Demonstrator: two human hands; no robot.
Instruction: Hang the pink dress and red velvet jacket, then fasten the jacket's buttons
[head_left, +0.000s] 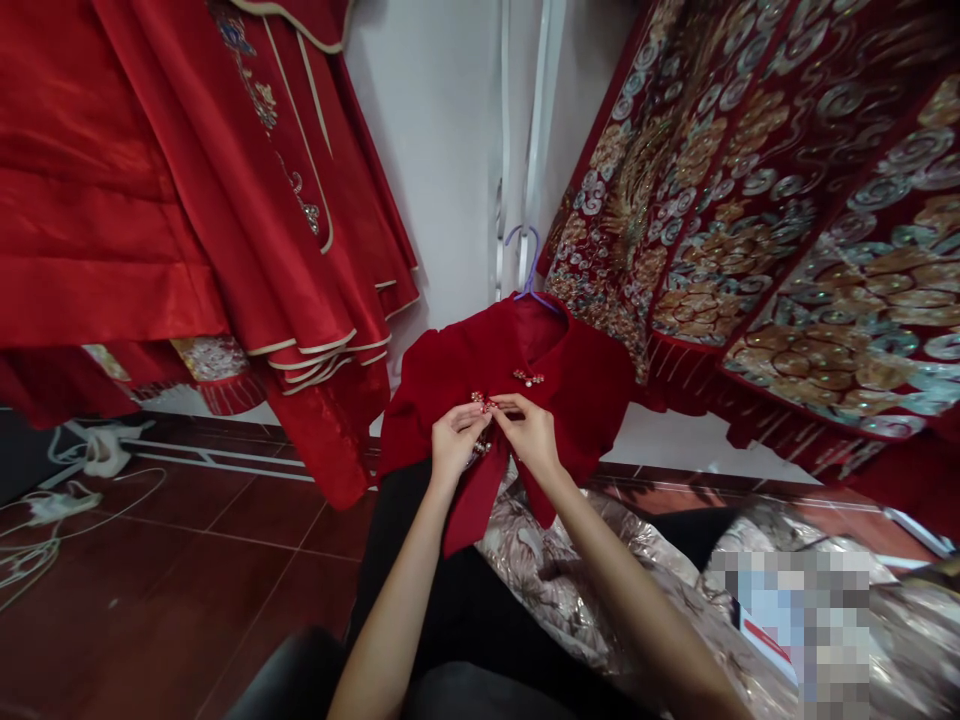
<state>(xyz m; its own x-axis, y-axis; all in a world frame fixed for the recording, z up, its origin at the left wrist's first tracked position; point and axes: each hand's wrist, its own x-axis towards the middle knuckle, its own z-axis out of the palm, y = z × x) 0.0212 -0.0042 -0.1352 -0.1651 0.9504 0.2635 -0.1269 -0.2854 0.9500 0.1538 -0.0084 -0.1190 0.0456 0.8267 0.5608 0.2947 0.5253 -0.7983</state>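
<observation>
One jacket (pixel 585 380), hanging robes (pixel 187 200), tiled floor (pixel 187 580)

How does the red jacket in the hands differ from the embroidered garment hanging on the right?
The jacket is plain red with small beaded clasps; the hanging garment is covered in gold and silver swirl embroidery. The jacket, on a purple hanger, is pinched by the left hand and right hand; the hanging garment is untouched. Both are red.

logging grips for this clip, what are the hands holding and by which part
The red jacket, pinched at its front opening by the beaded clasp: left hand on one edge, right hand on the other.
</observation>
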